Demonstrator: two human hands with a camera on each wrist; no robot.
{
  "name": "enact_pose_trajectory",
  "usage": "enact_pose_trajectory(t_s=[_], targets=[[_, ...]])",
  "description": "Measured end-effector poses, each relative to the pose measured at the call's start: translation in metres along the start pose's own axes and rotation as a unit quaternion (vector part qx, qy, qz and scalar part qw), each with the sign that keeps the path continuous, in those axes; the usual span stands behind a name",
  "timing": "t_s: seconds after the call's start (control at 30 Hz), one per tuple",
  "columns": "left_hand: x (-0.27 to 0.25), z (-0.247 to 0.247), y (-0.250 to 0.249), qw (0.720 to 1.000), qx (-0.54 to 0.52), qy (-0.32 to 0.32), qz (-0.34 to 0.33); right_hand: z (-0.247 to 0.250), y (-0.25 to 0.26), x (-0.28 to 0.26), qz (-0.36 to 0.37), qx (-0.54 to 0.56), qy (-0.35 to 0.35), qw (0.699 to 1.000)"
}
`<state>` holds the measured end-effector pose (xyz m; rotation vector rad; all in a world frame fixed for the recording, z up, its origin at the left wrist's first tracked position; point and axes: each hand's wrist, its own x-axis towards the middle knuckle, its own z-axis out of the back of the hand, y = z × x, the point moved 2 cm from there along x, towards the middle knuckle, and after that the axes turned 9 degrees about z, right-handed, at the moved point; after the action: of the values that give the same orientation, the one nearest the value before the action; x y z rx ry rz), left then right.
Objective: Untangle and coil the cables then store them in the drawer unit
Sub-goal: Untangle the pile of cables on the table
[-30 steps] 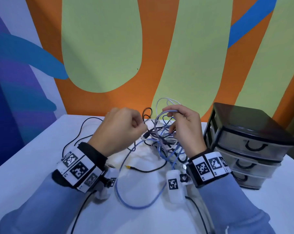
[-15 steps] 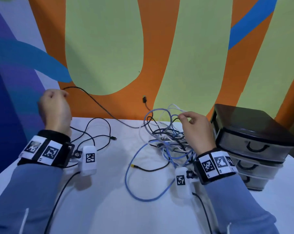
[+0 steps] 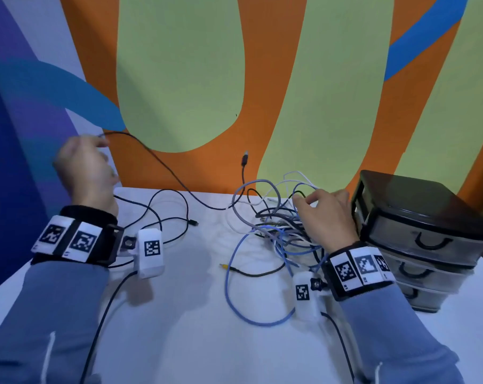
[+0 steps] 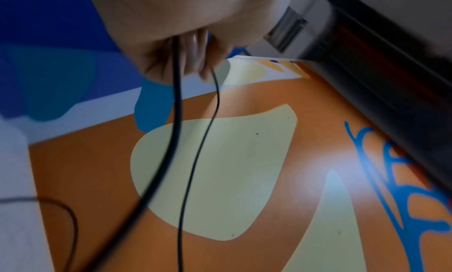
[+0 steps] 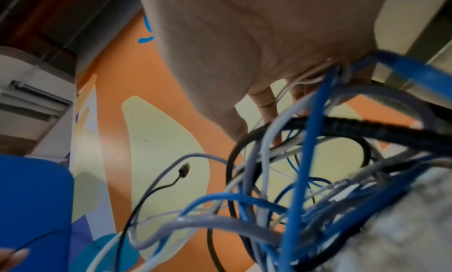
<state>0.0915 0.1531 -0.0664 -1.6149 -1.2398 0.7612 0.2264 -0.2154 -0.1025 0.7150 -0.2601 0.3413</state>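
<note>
My left hand [image 3: 96, 151] is raised at the left, in front of the wall, and pinches a thin black cable [image 3: 162, 167]. In the left wrist view the hand [image 4: 190, 50] has two black strands [image 4: 176, 121] hanging from its fingers. That cable sags to the table and into the tangle of blue, white, grey and black cables [image 3: 273, 228]. Its plug end [image 3: 245, 159] sticks up in the air. My right hand [image 3: 312, 200] lies on top of the tangle, fingers [image 5: 266, 106] straight among the strands.
A black three-drawer unit [image 3: 428, 234] with all drawers closed stands right beside my right hand. A blue loop [image 3: 234, 300] and a yellow-tipped black lead [image 3: 248, 273] spill toward me on the white table [image 3: 193, 342]. More black cable [image 3: 173, 217] loops at the left.
My left hand has left the tangle and gone up and to the left, drawing the black cable out. My right hand has dropped flat onto the pile.
</note>
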Motion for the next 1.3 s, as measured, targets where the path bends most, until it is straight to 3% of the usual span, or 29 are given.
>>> enact_pose_trajectory(t_s=[0.1, 0.17, 0.2, 0.27, 0.33, 0.4, 0.5, 0.57, 0.63, 0.7, 0.8, 0.9, 0.97, 1.13, 1.2, 1.3], targets=[[-0.015, -0.012, 0.005, 0.967, 0.225, 0.104, -0.052, 0.003, 0.019, -0.008, 0.09, -0.064, -0.085, 0.99], [-0.013, -0.01, 0.016, 0.908, 0.391, 0.117, -0.098, 0.003, 0.044, -0.016, 0.256, -0.012, -0.137, 0.957], [-0.012, -0.008, 0.022, 0.876, 0.453, 0.129, -0.102, 0.001, 0.058, -0.021, 0.344, 0.031, -0.11, 0.932], [-0.012, -0.006, 0.029, 0.824, 0.534, 0.161, -0.099, -0.016, 0.079, -0.03, 0.447, 0.069, 0.05, 0.891], [-0.02, -0.007, 0.029, 0.755, 0.613, 0.18, -0.146, -0.037, 0.085, -0.032, 0.458, -0.026, 0.191, 0.868], [-0.036, -0.016, 0.028, 0.708, 0.631, 0.229, -0.22, -0.048, 0.076, -0.024, 0.416, -0.129, 0.235, 0.869], [-0.068, -0.033, 0.028, 0.689, 0.559, 0.401, -0.228, -0.048, 0.063, -0.011, 0.4, -0.082, 0.21, 0.888], [-0.094, -0.042, 0.035, 0.644, 0.562, 0.486, -0.182, -0.045, 0.055, -0.007, 0.392, -0.034, 0.176, 0.902], [-0.114, -0.048, 0.041, 0.591, 0.594, 0.527, -0.138, -0.04, 0.045, -0.004, 0.371, -0.01, 0.128, 0.92], [-0.123, -0.05, 0.043, 0.566, 0.62, 0.531, -0.112, -0.037, 0.038, -0.004, 0.358, 0.012, 0.102, 0.928], [-0.125, -0.054, 0.046, 0.592, 0.589, 0.532, -0.14, -0.034, 0.036, -0.007, 0.364, 0.052, 0.094, 0.925], [-0.128, -0.057, 0.037, 0.69, 0.431, 0.541, -0.213, -0.031, 0.035, -0.007, 0.349, 0.042, 0.087, 0.932], [-0.124, -0.055, 0.028, 0.743, 0.329, 0.555, -0.177, -0.031, 0.033, -0.004, 0.325, 0.02, 0.094, 0.941], [-0.121, -0.053, 0.006, 0.817, 0.059, 0.569, -0.072, -0.037, 0.016, 0.002, 0.258, 0.005, 0.107, 0.96], [-0.116, -0.052, -0.002, 0.837, -0.051, 0.544, -0.001, -0.039, 0.013, 0.003, 0.237, -0.002, 0.126, 0.963], [-0.109, -0.05, -0.007, 0.88, -0.065, 0.471, 0.023, -0.037, 0.014, 0.003, 0.228, -0.023, 0.132, 0.964]])
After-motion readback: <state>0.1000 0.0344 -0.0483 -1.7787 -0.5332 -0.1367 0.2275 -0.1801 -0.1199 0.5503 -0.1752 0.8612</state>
